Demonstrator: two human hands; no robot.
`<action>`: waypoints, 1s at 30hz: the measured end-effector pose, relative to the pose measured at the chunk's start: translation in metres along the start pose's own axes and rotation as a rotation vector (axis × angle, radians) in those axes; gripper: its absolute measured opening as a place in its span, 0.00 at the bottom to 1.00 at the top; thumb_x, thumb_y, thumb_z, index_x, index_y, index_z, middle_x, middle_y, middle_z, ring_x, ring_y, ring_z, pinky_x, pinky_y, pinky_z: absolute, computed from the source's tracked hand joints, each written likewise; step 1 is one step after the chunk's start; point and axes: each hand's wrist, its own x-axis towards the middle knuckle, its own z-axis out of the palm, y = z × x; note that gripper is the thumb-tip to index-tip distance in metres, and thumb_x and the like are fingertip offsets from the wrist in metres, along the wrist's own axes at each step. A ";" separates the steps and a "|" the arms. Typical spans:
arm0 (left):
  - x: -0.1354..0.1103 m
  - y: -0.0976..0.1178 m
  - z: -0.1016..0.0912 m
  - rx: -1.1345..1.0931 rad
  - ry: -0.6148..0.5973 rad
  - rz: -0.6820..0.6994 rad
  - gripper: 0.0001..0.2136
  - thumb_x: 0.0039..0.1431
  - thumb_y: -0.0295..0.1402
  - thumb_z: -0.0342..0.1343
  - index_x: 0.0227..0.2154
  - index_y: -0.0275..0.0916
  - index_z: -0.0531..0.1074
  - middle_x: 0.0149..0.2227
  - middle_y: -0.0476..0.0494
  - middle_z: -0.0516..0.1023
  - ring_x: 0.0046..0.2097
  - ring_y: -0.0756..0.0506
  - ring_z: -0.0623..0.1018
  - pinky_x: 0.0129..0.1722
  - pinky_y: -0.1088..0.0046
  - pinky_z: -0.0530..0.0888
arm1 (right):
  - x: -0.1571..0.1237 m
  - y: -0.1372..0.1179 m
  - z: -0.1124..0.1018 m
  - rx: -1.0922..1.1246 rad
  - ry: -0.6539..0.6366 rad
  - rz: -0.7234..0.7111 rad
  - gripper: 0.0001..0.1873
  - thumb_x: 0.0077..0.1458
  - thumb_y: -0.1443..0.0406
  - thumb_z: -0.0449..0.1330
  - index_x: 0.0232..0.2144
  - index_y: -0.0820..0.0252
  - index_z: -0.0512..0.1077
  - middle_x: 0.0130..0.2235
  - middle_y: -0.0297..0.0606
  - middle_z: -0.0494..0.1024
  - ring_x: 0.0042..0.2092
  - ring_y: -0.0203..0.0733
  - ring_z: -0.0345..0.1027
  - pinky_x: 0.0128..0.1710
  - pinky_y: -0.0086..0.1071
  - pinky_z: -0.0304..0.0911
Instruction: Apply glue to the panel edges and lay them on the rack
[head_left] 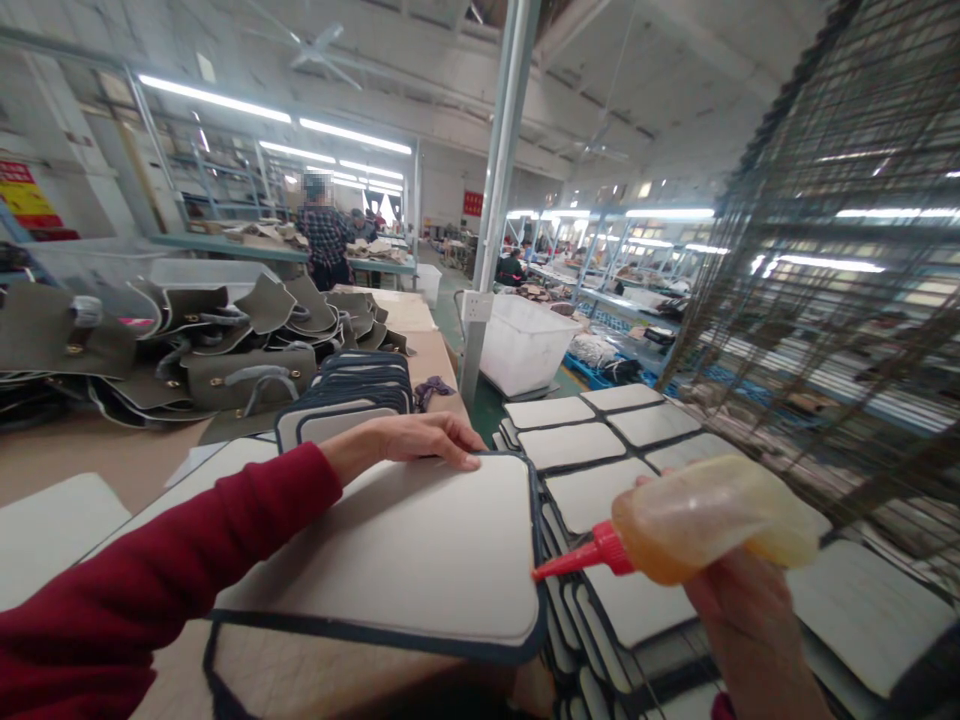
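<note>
My left hand [420, 440], in a red sleeve, lies with fingers together on the far edge of a white panel with a dark blue border [405, 550] and holds it down. My right hand [739, 610] is wrapped round a squeeze bottle of amber liquid [705, 520]. The bottle's red nozzle [577, 558] touches the panel's right edge. Under the panel lies another bordered piece on the tabletop [315, 670].
Several white bordered panels [592, 445] lie overlapped on a rack to the right. A stack of the same panels [352, 390] and a heap of olive bag parts [225, 350] sit at the back. A wire rack [840, 280], a pillar [495, 200], a white bin [525, 345] and a distant person [322, 235] are there too.
</note>
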 end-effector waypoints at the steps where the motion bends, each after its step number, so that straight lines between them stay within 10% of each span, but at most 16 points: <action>1: -0.001 0.000 0.000 -0.005 0.003 0.001 0.13 0.49 0.37 0.64 0.36 0.35 0.80 0.30 0.42 0.82 0.30 0.45 0.80 0.30 0.75 0.74 | 0.000 0.000 0.001 0.016 0.003 0.001 0.23 0.28 0.59 0.75 0.33 0.47 0.78 0.34 0.34 0.81 0.30 0.48 0.75 0.33 0.42 0.74; 15: -0.009 -0.012 -0.006 -0.058 0.076 0.015 0.13 0.48 0.37 0.65 0.35 0.35 0.80 0.30 0.43 0.82 0.29 0.47 0.79 0.31 0.76 0.74 | -0.004 0.009 -0.008 -0.001 0.176 0.059 0.28 0.25 0.61 0.75 0.35 0.54 0.77 0.39 0.38 0.80 0.35 0.50 0.76 0.33 0.37 0.74; 22: -0.013 -0.018 -0.008 -0.114 0.166 0.047 0.11 0.48 0.37 0.65 0.32 0.35 0.80 0.30 0.43 0.82 0.28 0.47 0.78 0.29 0.76 0.73 | -0.004 0.020 -0.022 -0.074 0.065 -0.067 0.20 0.39 0.57 0.70 0.37 0.53 0.76 0.38 0.42 0.79 0.42 0.57 0.74 0.45 0.52 0.70; 30: -0.011 -0.029 -0.013 -0.195 0.295 0.074 0.13 0.44 0.36 0.67 0.32 0.35 0.79 0.32 0.43 0.82 0.28 0.47 0.78 0.31 0.75 0.74 | -0.009 0.008 -0.006 0.044 0.098 -0.197 0.24 0.34 0.56 0.74 0.37 0.51 0.75 0.38 0.31 0.78 0.41 0.46 0.73 0.45 0.40 0.72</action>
